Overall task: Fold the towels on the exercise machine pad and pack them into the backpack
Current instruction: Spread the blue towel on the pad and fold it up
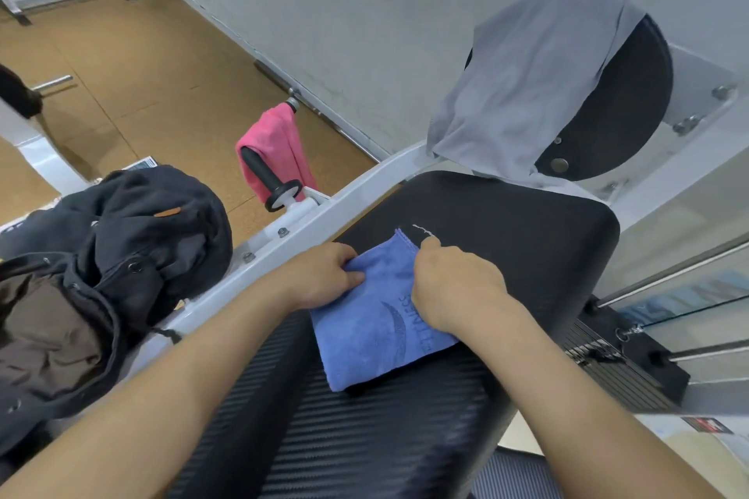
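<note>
Partly, the right hand (456,288) hides the blue towel (364,340)'s print.

a blue towel (373,332) lies folded flat on the black pad (506,223), near its left edge, logo up. a grey towel (527,73) drapes over the round pad (632,105) past the far edge. a pink towel (279,138) hangs off the left side, near the dark, open backpack (133,223).

Backpack (154,223) cut by left edge; right hand (454,288) fingertips hidden.
</note>
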A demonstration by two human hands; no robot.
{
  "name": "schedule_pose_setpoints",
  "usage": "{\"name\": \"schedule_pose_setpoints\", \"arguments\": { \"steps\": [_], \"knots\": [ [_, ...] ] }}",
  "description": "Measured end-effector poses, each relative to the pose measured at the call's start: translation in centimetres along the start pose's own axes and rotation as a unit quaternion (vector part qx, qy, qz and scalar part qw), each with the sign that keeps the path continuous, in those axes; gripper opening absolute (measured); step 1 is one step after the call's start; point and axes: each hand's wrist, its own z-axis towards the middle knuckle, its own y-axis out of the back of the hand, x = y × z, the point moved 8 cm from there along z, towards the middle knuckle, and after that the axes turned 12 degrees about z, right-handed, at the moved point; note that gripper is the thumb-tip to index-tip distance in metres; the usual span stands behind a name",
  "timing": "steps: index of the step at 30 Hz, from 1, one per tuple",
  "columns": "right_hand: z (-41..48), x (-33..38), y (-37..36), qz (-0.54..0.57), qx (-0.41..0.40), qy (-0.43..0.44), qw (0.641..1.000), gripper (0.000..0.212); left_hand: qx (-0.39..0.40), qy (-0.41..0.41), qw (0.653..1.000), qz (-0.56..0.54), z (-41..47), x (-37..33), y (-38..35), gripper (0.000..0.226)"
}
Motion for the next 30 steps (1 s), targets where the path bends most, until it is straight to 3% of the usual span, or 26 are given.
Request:
{"name": "schedule_pose_setpoints", "arguments": {
  "steps": [4,8,12,16,23,30],
  "knots": [
    [0.5,-0.3,0.0,0.000,0.006,-0.004,1.000,0.020,-0.025,0.001,0.999,-0.021,0.1,0.5,-0.4,0.018],
    [0.1,-0.3,0.3,0.062,-0.009,0.036,0.997,0.045,-0.030,-0.010,0.999,-0.044,0.3,0.9,-0.7,0.018],
    [-1.9,-0.6,0.8,0.149,-0.062,0.106,0.981,0.046,-0.055,-0.033,0.996,0.064,0.4,0.2,-0.7,0.023],
    [-2.4,-2.2,0.8,0.246,-0.114,0.094,0.958,0.035,-0.095,-0.035,0.990,0.102,0.2,0.5,-0.5,0.028],
    [-2.8,-1.1,0.4,0.130,-0.169,0.094,0.972,0.018,-0.157,-0.067,0.976,0.133,-0.5,0.9,-0.4,0.032],
    [-3.4,-0.4,0.3,0.058,-0.161,0.100,0.980,0.025,-0.082,-0.088,0.993,0.003,-1.0,1.1,-1.2,0.030]
  ]
}}
